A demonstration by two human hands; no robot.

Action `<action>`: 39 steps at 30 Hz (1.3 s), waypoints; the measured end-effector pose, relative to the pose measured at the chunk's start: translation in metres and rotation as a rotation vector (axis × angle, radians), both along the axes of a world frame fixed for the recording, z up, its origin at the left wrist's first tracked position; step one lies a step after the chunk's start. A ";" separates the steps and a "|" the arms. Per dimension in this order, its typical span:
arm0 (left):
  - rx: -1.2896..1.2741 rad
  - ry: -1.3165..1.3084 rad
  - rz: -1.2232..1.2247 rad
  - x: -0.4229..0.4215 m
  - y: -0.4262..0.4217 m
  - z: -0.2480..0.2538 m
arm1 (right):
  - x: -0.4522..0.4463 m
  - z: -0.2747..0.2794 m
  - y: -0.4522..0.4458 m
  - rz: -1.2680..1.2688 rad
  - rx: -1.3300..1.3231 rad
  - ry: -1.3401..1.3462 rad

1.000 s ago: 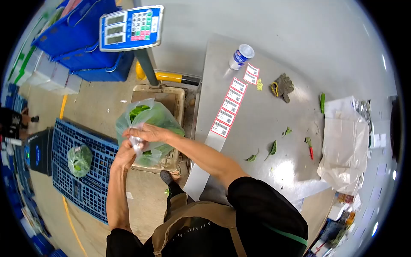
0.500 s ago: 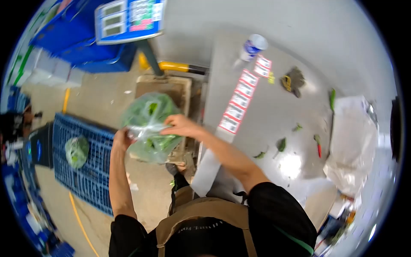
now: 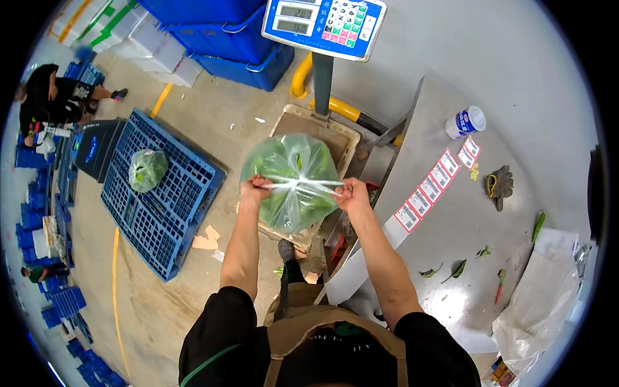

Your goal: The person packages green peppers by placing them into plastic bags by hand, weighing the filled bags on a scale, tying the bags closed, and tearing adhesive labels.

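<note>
A clear plastic bag of green vegetables (image 3: 290,209) hangs or rests over the platform of a floor scale (image 3: 351,138); I cannot tell whether it touches the platform. The gathered top of the bag forms a knot at its middle, with a stretched end running out to each side. My left hand (image 3: 256,187) is closed on the left end. On the opposite side, my right hand (image 3: 353,195) pinches the right end, near the metal table's edge. Both ends look taut.
A blue pallet (image 3: 177,219) at left carries another bag of greens (image 3: 148,171). The scale display (image 3: 322,26) stands ahead, beside blue crates (image 3: 242,68). On the metal table (image 3: 400,277) lie barcode labels (image 3: 430,187), a glove (image 3: 500,187) and a cup (image 3: 465,122). People (image 3: 58,97) are far left.
My hands have moved apart, drawing the bag's gathered top into two tight ends with a knot between them. The view has shifted, so the bag and table appear farther right.
</note>
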State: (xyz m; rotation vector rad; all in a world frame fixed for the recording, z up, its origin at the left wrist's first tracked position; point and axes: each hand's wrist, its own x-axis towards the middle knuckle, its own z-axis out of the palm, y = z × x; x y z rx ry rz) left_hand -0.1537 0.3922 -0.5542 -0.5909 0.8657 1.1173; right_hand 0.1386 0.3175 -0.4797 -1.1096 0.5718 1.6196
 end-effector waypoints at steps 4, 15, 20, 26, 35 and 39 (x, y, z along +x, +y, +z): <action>0.108 0.118 0.008 0.008 -0.013 0.035 | 0.004 -0.007 -0.004 -0.049 0.047 -0.045; 0.692 0.541 -0.861 0.065 -0.027 0.158 | -0.076 0.082 0.028 0.605 0.916 -0.504; 0.673 1.079 -0.934 0.060 -0.018 0.135 | -0.054 0.072 0.017 0.827 0.832 -0.974; 0.197 0.902 -0.734 0.024 0.046 0.042 | -0.039 0.035 -0.049 1.117 1.293 -1.483; 0.783 1.535 -0.769 0.065 0.044 0.108 | 0.019 0.097 -0.116 0.628 0.977 -1.851; 1.260 1.779 -0.977 0.160 -0.057 0.195 | 0.080 0.113 -0.151 0.436 0.387 -2.154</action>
